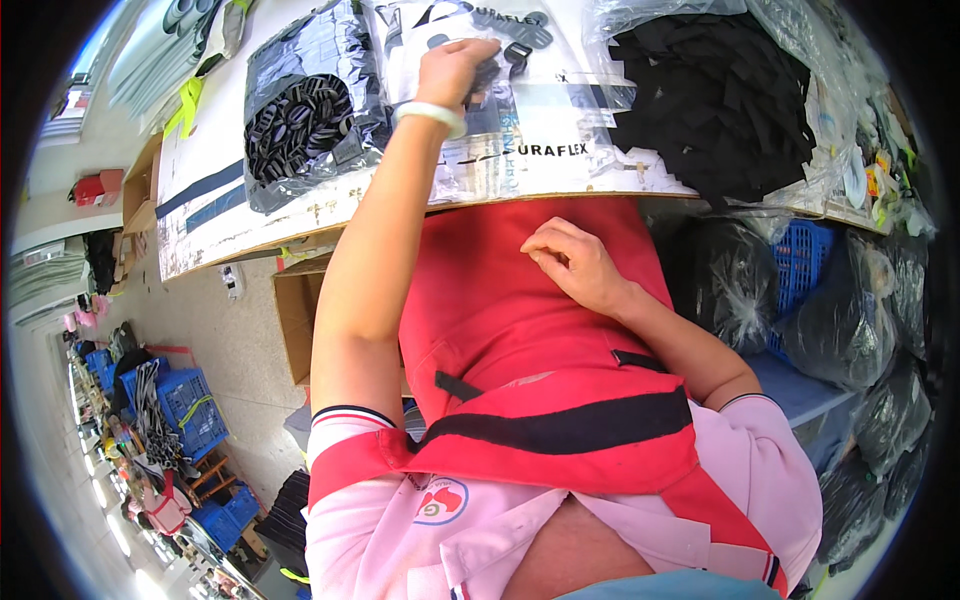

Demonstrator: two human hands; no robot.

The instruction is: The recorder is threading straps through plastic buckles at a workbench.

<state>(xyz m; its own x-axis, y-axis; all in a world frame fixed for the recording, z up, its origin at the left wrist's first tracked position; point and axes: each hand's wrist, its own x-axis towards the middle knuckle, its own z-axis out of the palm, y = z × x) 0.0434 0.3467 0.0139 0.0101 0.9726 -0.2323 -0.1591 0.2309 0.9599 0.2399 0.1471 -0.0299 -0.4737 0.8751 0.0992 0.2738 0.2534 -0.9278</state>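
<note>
At the far side of the table, my left hand point(455, 75), with a white band at the wrist, has its fingers closed around dark plastic pieces that look like buckles. Loose black buckles point(518, 56) lie beside it on a clear printed plastic bag point(550, 115). Nearer my body, my right hand point(580, 262) hovers in front of the red apron point(500, 300). Its fingers are curled inward, and anything inside them is hidden. Left of my left hand stands an open plastic bag packed with black buckles point(305, 125).
A heap of black fabric strips point(710, 100) covers the right of the table point(225, 235). Stuffed plastic bags point(840, 310) and a blue crate point(800, 265) sit below at the right. A cardboard box point(298, 320) stands under the table, and blue crates point(190, 400) line the left floor.
</note>
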